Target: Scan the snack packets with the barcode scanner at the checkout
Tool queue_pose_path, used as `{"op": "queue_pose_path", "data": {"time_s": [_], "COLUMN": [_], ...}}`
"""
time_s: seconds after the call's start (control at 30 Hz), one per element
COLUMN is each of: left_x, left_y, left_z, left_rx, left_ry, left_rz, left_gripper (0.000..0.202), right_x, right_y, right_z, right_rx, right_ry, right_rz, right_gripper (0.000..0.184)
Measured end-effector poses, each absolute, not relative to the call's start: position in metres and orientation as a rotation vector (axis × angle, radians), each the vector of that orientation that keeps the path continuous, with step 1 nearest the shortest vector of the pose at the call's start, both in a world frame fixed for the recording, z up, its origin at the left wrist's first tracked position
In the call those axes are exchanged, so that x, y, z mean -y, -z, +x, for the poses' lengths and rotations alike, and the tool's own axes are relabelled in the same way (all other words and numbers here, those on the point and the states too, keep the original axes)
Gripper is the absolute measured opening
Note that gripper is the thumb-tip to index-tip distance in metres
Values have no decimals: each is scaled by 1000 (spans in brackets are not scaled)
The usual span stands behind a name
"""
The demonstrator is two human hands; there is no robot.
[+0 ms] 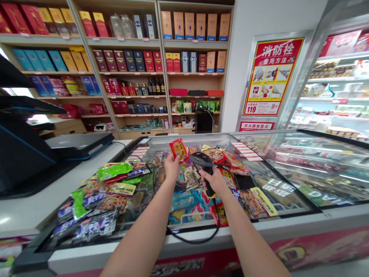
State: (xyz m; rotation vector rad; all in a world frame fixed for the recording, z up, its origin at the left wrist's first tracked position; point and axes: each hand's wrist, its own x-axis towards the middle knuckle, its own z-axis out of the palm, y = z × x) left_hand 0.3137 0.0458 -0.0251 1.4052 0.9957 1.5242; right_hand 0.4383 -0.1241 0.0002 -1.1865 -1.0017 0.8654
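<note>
My left hand (172, 166) pinches a small red and yellow snack packet (179, 149) by its lower left edge and holds it up above the freezer's glass lid. In my right hand (215, 181) is a black barcode scanner (202, 160), its head tilted toward the packet and a little apart from it. The scanner's black cable (198, 242) loops down over the freezer's front rim. To the right lie several red snack packets (235, 161) and a bag of brown strips (256, 202). A heap of green, blue and yellow snack packets (111, 188) covers the lid on the left.
The chest freezer (288, 225) stretches across in front of me and to the right. At the left, a counter (17, 215) bears a flat scale-like device (77, 144). Shelves of boxed goods (198, 25) line the back wall, beside a red fire-hydrant poster (273, 77).
</note>
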Motion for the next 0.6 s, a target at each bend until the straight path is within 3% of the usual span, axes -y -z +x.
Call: {"op": "queue_pose_path", "data": {"time_s": [0.6], "left_x": [-38], "left_y": [19], "left_z": [308], "left_rx": [-1091], "left_ry": [-1473], "left_rz": [1476], "left_gripper": [17], "right_x": [122], "right_y": [15], "right_z": [441], "right_rx": [1043], "right_ry": [-840], "right_rz": [-1339], "right_gripper": [34]}}
